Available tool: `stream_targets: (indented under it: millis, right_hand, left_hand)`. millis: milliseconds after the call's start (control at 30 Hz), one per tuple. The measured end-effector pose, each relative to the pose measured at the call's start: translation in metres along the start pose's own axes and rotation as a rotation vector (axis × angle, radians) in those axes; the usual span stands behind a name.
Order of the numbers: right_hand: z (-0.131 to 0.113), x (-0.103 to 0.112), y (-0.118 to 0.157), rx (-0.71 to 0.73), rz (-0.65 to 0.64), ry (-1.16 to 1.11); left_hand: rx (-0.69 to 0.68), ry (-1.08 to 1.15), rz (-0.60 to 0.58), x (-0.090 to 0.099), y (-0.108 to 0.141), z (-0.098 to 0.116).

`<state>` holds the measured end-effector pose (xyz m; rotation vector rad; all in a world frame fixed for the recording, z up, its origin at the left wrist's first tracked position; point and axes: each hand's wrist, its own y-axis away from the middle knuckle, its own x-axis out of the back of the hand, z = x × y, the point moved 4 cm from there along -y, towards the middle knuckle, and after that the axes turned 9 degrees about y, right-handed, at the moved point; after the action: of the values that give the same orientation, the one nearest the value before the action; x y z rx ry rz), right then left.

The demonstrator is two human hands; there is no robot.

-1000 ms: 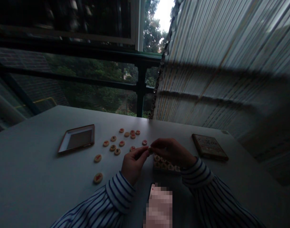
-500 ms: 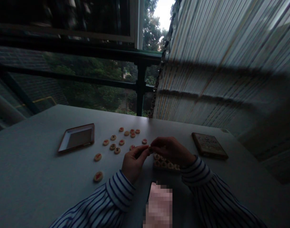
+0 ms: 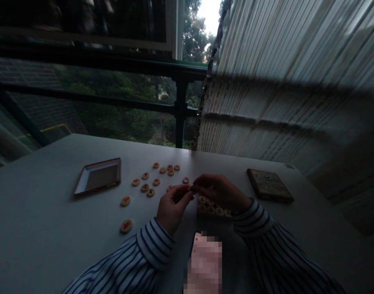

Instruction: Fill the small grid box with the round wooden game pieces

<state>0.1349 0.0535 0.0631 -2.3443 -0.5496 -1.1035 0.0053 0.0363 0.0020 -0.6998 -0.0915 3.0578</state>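
Between the fingertips of both hands is a small round Chinese chess piece, mostly covered by the fingers. My left hand pinches it from the left, thumb and forefinger together. From the right, my right hand grips its other side. Below the right hand sits a box of Chinese chess pieces standing in rows, partly hidden by that hand and wrist. Loose round pieces with red or dark characters, such as a red-marked piece, lie scattered left of and beyond my hands.
On the white table, an open shallow tray-like lid lies at the left and a flat box with a printed top at the right. A phone with a blurred pink screen lies near me. Railing and striped curtain stand behind.
Both hands stay in nearly the same place, still on the piece. The right fingers have shifted slightly, and more of the boxed pieces shows beneath them. The view has tilted a little.
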Motion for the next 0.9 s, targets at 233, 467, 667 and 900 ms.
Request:
stream_targets:
  millis: [233,467,667,900]
  right_hand:
    - [0.001,-0.003,0.001,-0.009,-0.032,-0.059]
    - [-0.004,-0.004,0.001,0.018,-0.073,-0.067]
    - [-0.004,-0.004,0.001,0.035,-0.057,0.005]
    - [0.000,-0.004,0.001,0.070,-0.036,0.125]
  left_hand:
    - [0.016,-0.041,0.023,0.003,-0.001,0.000]
    - [0.026,-0.023,0.059,0.010,-0.004,-0.004]
    - [0.019,0.004,0.066,0.011,-0.005,-0.005]
    - [0.016,-0.009,0.070,0.011,-0.005,-0.003]
